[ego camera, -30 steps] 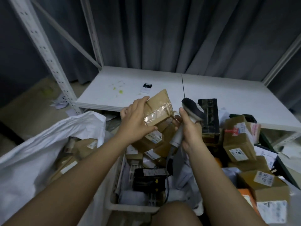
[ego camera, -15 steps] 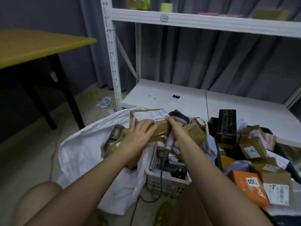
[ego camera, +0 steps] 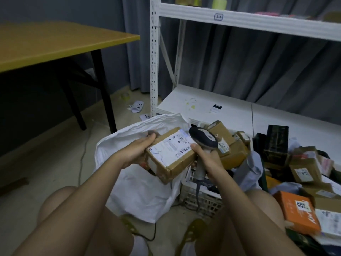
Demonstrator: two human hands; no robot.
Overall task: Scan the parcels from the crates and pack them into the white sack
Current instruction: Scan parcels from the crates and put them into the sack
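Note:
My left hand (ego camera: 137, 151) grips a brown cardboard parcel (ego camera: 171, 163) by its left end, white shipping label facing up, held over the open white sack (ego camera: 140, 189). My right hand (ego camera: 207, 159) holds a grey handheld barcode scanner (ego camera: 203, 139) by its handle, its dark head right at the parcel's right edge above the label. Behind the scanner a white plastic crate (ego camera: 201, 200) holds more brown parcels (ego camera: 228, 143). Further right lies a heap of boxes, among them an orange one (ego camera: 297, 213) and a brown labelled one (ego camera: 304, 169).
A white metal shelving unit (ego camera: 154, 58) stands behind the sack, its low shelf (ego camera: 230, 111) bearing a small card. A yellow-topped table (ego camera: 46, 45) with black legs stands at left. Paper scraps and a cable lie on the floor. My knees fill the bottom.
The view has pulled back and tilted up. The parcel has turned label-up and dropped lower over the sack, with the scanner head now at its right edge.

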